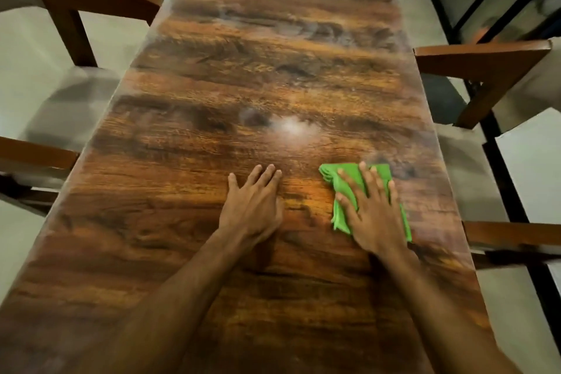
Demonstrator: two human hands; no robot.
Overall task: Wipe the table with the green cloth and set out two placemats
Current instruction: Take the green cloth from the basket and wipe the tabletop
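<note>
The green cloth (349,188) is pressed flat near the table's (258,70) right edge by the right hand (375,215), fingers spread wide; the left hand (252,206) is laid flat beside it, fingers straight.

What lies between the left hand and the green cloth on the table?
In the head view, only a bare strip of the glossy brown wooden table separates the flat left hand from the crumpled green cloth.

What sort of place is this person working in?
Likely a dining room, though I cannot tell whether in a home or an eatery: a long wooden table with wooden-armed chairs along both sides. The right hand presses a green cloth flat on it.
</note>
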